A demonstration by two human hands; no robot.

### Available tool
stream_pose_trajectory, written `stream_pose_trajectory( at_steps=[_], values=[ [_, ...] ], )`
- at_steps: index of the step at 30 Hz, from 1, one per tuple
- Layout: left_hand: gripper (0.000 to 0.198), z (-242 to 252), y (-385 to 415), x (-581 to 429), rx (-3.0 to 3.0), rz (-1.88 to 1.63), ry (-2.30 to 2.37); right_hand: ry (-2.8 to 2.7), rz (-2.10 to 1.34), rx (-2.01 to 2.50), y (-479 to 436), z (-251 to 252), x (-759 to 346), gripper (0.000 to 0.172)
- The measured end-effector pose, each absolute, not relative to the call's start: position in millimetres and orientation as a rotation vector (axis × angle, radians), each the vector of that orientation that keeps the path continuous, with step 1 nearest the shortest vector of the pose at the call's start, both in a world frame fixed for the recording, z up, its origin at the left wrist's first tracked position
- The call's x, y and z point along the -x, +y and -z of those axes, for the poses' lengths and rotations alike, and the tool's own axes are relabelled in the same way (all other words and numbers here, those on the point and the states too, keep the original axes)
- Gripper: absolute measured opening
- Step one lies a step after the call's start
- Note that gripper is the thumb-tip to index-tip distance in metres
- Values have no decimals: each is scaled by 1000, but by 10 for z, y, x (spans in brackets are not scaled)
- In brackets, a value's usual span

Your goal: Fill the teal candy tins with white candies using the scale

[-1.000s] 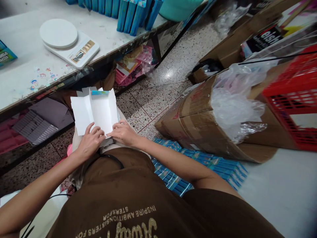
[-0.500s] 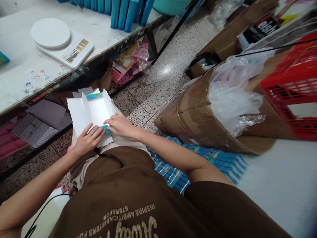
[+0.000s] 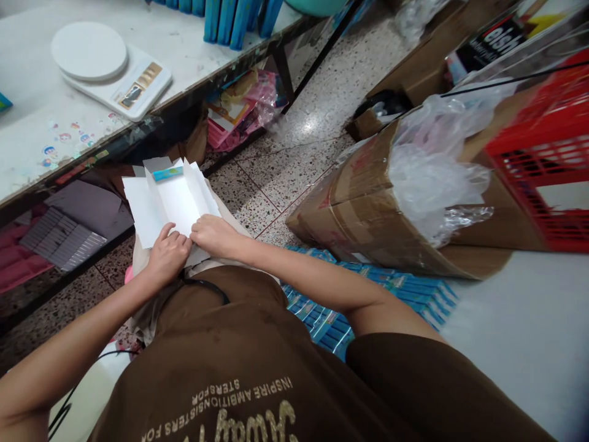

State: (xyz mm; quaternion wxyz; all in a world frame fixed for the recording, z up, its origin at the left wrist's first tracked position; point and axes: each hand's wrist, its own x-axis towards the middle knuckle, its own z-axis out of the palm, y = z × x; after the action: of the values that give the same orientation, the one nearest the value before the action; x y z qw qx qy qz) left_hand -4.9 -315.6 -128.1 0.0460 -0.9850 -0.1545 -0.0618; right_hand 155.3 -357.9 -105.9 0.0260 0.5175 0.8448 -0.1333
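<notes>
On my lap lies a partly folded white cardboard box [image 3: 180,199], its inside facing up and its side flaps spread. A blue printed end flap [image 3: 168,174] stands at its far end. My left hand [image 3: 169,250] is closed on the near edge of the box, thumb sticking up. Right beside it, my right hand [image 3: 212,236] is also closed on that near edge, fingers curled. The near end flap is hidden under both hands.
To the left, a white table [image 3: 27,49] bears a kitchen scale [image 3: 115,73] and upright blue boxes [image 3: 225,21]. At right stand a large carton [image 3: 350,202] with plastic bags and a red crate [image 3: 543,147]. Blue packs [image 3: 331,325] lie beside me.
My fingers have gone from lying spread on the near blue flap to curling over the near edge. The blue strip there is now covered by my hands.
</notes>
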Motion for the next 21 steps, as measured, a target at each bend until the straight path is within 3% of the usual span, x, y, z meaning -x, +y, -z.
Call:
stream_pose_trajectory(
  at_steps=[11, 21],
  values=[
    [27, 1157, -3165, -111, 3072, -86, -694, 2218, 644, -1847, -3369, 1147, -1484, 26],
    [26, 1206, -3164, -68, 3104, -21, -727, 2098, 874, -1566, -3143, 1128, -1475, 40]
  ],
)
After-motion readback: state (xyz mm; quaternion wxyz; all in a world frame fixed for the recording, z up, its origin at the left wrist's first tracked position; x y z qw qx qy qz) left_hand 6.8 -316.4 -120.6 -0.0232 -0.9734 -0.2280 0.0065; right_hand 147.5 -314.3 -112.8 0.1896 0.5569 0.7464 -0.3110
